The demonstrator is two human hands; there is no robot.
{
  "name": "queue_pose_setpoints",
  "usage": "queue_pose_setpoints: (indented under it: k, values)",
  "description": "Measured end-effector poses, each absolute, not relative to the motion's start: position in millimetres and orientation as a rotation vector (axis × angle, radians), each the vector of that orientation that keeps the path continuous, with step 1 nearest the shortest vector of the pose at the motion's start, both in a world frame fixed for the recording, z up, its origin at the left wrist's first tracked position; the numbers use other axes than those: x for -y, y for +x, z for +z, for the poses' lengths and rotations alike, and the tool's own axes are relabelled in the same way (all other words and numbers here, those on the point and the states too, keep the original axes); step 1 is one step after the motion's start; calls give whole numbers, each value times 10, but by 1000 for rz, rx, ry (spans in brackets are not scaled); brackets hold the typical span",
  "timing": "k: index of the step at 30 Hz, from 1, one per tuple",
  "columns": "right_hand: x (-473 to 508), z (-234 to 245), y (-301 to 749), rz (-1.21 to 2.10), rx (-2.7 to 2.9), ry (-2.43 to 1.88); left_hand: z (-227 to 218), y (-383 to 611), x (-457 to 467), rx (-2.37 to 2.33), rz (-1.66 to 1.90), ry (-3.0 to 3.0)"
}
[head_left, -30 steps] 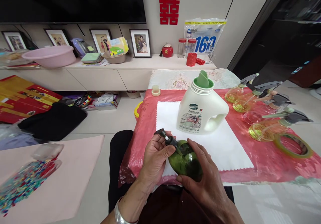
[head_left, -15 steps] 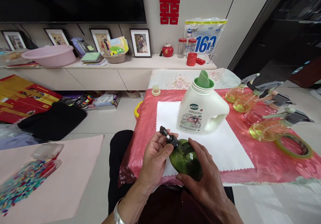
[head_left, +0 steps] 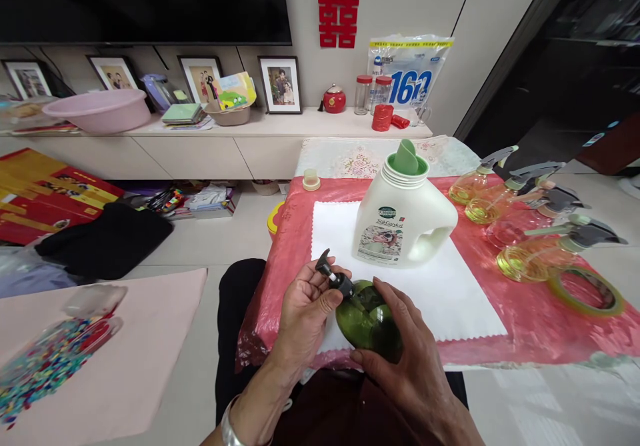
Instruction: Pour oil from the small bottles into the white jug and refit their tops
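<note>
My right hand (head_left: 407, 353) wraps round a round green bottle (head_left: 365, 323) tilted to the left over the near edge of the table. My left hand (head_left: 305, 313) pinches the black pump head (head_left: 333, 276) at the bottle's neck. Just behind stands a white detergent jug (head_left: 403, 216) with an open green spout, on a white cloth (head_left: 450, 293).
A red plastic sheet (head_left: 540, 319) covers the table. Several yellow spray bottles (head_left: 505, 199) and a tape roll (head_left: 583, 289) lie at the right. A small cap (head_left: 311, 179) sits at the far left corner. On the left, a pink board (head_left: 125, 359) bears coloured beads (head_left: 45, 366).
The black pump head has turned in my left fingers, its nozzle now pointing up and left. The green bottle stays in my right hand.
</note>
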State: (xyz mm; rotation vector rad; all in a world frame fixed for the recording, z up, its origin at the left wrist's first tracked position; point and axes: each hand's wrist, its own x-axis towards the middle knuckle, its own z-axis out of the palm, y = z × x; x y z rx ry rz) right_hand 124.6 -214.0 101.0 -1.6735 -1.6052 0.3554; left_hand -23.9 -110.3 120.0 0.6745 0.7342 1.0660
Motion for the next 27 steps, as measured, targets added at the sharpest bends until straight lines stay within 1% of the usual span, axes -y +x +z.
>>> queue_pose_setpoints:
  k: [5, 9, 17, 27]
  values:
    - [2147, 1007, 1241, 355, 1593, -1685, 1224, -245, 1121, -713, 1027, 702]
    - [2154, 994, 1222, 338, 1602, -1678, 1214, -216, 1144, -719, 1081, 724]
    - [2154, 981, 1214, 303, 1630, -1666, 1171, -220, 1135, -855, 1109, 706]
    - [2135, 975, 1224, 306, 1636, -1668, 1205, -262, 1130, -800, 1079, 744]
